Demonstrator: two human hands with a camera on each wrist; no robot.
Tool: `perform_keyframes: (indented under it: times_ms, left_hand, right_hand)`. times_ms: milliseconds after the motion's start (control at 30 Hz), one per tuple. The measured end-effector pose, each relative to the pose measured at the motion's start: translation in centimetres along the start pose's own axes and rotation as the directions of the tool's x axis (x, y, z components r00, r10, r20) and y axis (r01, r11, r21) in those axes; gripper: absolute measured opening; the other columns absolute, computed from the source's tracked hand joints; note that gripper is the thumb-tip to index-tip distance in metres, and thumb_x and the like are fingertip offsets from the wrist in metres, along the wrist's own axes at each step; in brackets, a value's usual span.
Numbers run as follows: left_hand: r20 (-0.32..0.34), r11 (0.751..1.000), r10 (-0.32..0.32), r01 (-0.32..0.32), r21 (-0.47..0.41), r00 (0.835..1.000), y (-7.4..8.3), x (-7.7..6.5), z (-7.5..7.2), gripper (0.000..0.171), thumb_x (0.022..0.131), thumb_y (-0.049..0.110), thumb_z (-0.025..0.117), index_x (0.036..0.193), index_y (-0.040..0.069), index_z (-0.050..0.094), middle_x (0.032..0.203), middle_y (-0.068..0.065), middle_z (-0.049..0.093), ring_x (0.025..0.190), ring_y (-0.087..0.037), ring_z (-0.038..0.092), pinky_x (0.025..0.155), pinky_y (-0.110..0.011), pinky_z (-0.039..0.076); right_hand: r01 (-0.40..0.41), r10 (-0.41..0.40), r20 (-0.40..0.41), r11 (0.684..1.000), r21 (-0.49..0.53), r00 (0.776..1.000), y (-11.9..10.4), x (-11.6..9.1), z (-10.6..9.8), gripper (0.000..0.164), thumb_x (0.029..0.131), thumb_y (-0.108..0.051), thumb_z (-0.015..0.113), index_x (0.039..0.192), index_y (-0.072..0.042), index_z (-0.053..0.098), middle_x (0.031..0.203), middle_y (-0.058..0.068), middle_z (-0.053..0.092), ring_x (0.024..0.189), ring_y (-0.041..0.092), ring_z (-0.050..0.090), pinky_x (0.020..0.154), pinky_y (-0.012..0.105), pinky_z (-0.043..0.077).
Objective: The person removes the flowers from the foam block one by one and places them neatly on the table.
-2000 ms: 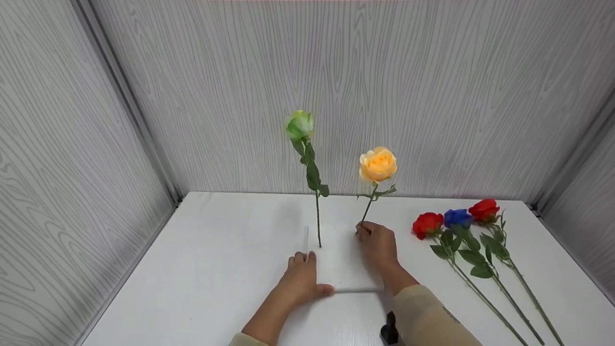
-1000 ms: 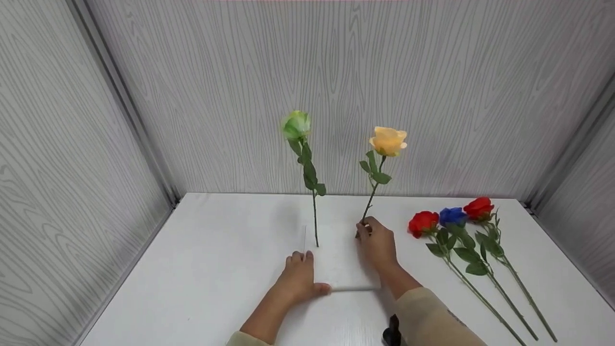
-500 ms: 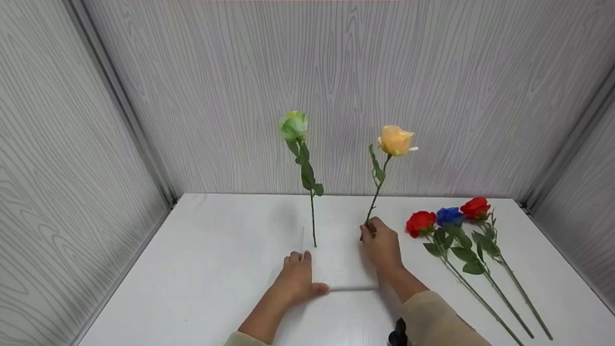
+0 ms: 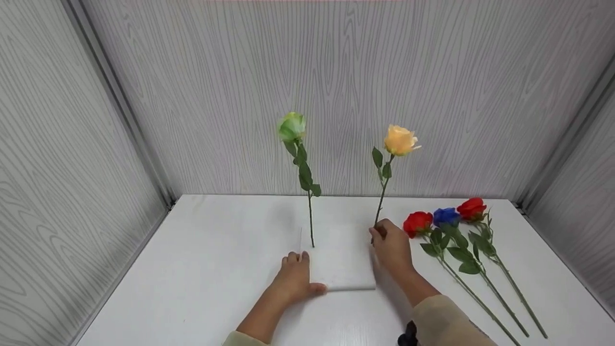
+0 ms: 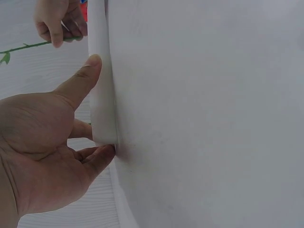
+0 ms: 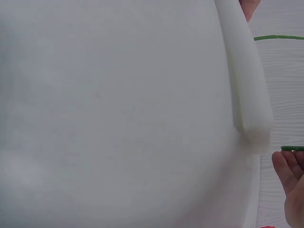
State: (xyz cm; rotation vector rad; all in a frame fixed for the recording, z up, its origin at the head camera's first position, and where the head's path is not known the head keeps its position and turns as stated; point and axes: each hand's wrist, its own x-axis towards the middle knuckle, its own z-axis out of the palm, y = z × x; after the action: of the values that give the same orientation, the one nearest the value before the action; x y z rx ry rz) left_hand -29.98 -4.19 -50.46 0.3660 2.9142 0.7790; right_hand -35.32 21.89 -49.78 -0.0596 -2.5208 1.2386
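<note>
A green rose [image 4: 292, 127] stands upright, its stem foot at the thin white slab [image 4: 343, 266]. My left hand [image 4: 295, 278] holds the slab's near left corner, thumb along the front edge and fingers at the left side; in the left wrist view the fingertips [image 5: 107, 152] meet the slab's end. My right hand [image 4: 394, 247] pinches the lower stem of a yellow-orange rose [image 4: 400, 140] by the slab's right edge. That rose leans slightly right, bloom up. The right wrist view shows the hand's fingertips [image 6: 280, 161] at the green stem, just beside the slab's end.
On the right of the white table [image 4: 202, 269] lie a red rose [image 4: 418, 223], a blue rose [image 4: 447, 217] and another red rose [image 4: 472, 209], stems toward the front. A grey wood-grain wall [image 4: 230, 96] rises behind. A small black object [image 4: 408, 335] shows beside the right sleeve.
The yellow-orange rose has risen and turned from facing forward to side-on. My right hand has shifted right, toward the slab's right edge. The left hand stays at its corner.
</note>
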Motion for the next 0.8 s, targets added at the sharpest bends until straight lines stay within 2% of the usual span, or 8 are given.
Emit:
perform_keyframes:
  times_ms: [100,267,467,633,800]
  left_hand:
    - [0.017,1.0,-0.003,0.003,0.013,1.0,0.6,-0.4,-0.6,0.105,0.089,0.045,0.089,0.158,-0.016,0.04,0.154,-0.038,0.045,0.146,-0.048,0.043,0.124,-0.055,0.045]
    - [0.019,1.0,-0.01,0.01,0.007,1.0,0.7,-0.7,-0.7,0.105,0.089,0.045,0.089,0.159,-0.016,0.039,0.155,-0.038,0.045,0.146,-0.049,0.043,0.124,-0.056,0.045]
    - [0.022,1.0,-0.016,0.016,0.006,1.0,0.8,-0.8,-0.9,0.105,0.089,0.044,0.089,0.158,-0.017,0.038,0.155,-0.038,0.044,0.145,-0.048,0.042,0.124,-0.056,0.045]
    - [0.016,1.0,-0.019,0.019,-0.006,1.0,0.9,-0.7,-0.8,0.105,0.089,0.044,0.09,0.159,-0.016,0.039,0.155,-0.038,0.045,0.145,-0.048,0.043,0.124,-0.055,0.045]
    - [0.013,1.0,-0.008,0.008,-0.01,1.0,0.8,-0.7,-0.8,0.105,0.088,0.043,0.09,0.158,-0.017,0.039,0.154,-0.039,0.045,0.144,-0.048,0.043,0.124,-0.057,0.045]
  right_hand:
    - [-0.002,0.002,-0.003,1.0,0.001,1.0,0.3,-0.2,-0.4,0.01,0.105,-0.017,0.074,0.112,-0.01,0.074,0.097,0.01,0.077,0.085,0.022,0.069,0.078,0.032,0.065]
    - [0.034,-0.034,-0.032,0.999,-0.01,0.999,0.7,-0.4,-0.9,0.006,0.103,-0.015,0.075,0.107,-0.01,0.074,0.091,0.009,0.076,0.08,0.02,0.067,0.071,0.025,0.058]
    - [0.066,-0.067,-0.046,0.997,-0.039,0.997,1.2,-0.7,-1.7,0.007,0.102,-0.015,0.076,0.108,-0.01,0.074,0.09,0.008,0.076,0.078,0.019,0.066,0.07,0.021,0.056]
    - [0.061,-0.063,-0.049,0.997,-0.045,0.997,1.6,-1.1,-2.5,0.009,0.102,-0.014,0.077,0.109,-0.01,0.074,0.088,0.01,0.076,0.073,0.017,0.065,0.065,0.021,0.054]
    - [0.019,-0.021,-0.026,0.998,-0.065,0.999,1.8,-1.7,-3.4,0.009,0.101,-0.014,0.077,0.108,-0.011,0.073,0.086,0.01,0.074,0.072,0.017,0.063,0.062,0.022,0.052]
